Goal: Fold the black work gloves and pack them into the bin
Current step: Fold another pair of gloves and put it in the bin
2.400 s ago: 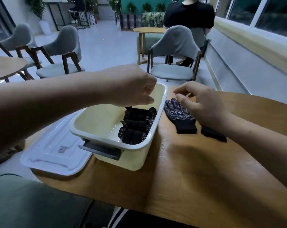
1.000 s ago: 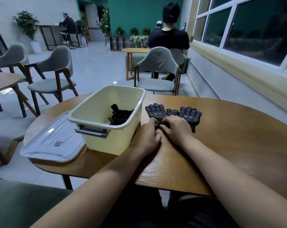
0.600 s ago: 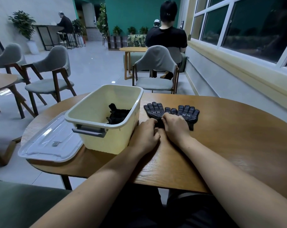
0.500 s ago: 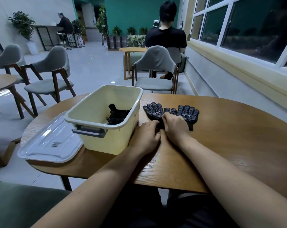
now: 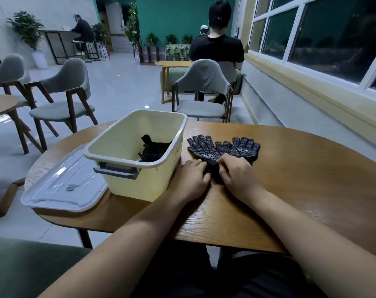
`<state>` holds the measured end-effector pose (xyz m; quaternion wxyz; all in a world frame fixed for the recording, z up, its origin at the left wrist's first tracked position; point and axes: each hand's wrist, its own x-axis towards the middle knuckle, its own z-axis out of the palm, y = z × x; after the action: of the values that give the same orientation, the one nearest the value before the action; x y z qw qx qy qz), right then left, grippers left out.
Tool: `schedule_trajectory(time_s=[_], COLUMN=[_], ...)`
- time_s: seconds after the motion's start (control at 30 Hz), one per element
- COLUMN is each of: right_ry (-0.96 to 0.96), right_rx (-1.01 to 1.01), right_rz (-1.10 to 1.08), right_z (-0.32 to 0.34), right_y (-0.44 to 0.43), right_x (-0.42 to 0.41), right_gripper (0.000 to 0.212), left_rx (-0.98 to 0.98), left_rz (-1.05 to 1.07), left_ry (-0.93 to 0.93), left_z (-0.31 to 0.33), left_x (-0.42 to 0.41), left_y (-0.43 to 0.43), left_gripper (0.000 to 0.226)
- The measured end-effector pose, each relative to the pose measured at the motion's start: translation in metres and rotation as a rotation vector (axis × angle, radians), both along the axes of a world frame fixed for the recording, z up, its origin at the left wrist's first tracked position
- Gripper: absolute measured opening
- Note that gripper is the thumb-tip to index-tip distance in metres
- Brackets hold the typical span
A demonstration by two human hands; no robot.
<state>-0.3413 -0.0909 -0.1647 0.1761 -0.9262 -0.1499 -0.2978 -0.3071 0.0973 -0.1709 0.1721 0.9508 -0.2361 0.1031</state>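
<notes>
With a folded pair (image 5: 154, 150) already in the bin (image 5: 144, 183), the left hand (image 5: 192, 179) and right hand (image 5: 238, 177) now meet and pinch the cuffs of the next gloves (image 5: 204, 147), which lie flat on the desk (image 5: 301, 179) beside it.

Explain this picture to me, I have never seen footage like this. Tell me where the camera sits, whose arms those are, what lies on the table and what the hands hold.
There is no machine here. A person works with bare hands, and the single camera sits on their head, looking forward and down, so their arms reach in from below. On the wooden table stands a cream bin with dark folded gloves inside. Its clear lid lies to its left. To the right of the bin, two black gloves lie flat with their fingers pointing away. The left hand and right hand meet at the cuffs, fingers curled onto them.
</notes>
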Motion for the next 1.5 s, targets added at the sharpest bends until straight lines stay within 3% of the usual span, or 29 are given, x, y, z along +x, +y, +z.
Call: schedule_trajectory(time_s=[0.1,0.43,0.63,1.07,1.3,1.5], right_ry=[0.009,0.025,0.033,0.052,0.075,0.06], right_rx=[-0.034,-0.183,-0.203,-0.164,0.131,0.114], right_rz=[0.05,0.157,0.214,0.359,0.214,-0.05], right_z=[0.001,0.005,0.009,0.012,0.021,0.018], right_y=[-0.005,-0.014,-0.014,-0.015,-0.032,-0.059], right_x=[-0.023,-0.075,-0.094,-0.12,-0.083,-0.017], right_gripper=[0.017,0.005,0.01,0.016,0.011,0.006], left_rx=[0.002,0.008,-0.021,-0.122,-0.215,-0.2], left_rz=[0.006,0.005,0.0,-0.021,-0.121,-0.172], left_ry=[0.006,0.03,0.033,0.025,-0.02,-0.066], left_z=[-0.001,-0.002,-0.002,-0.009,-0.003,-0.001], left_x=[0.0,0.003,0.003,0.011,0.002,-0.003], left_y=[0.001,0.001,0.001,0.004,0.003,0.003], left_gripper=[0.024,0.025,0.048,0.052,0.052,0.052])
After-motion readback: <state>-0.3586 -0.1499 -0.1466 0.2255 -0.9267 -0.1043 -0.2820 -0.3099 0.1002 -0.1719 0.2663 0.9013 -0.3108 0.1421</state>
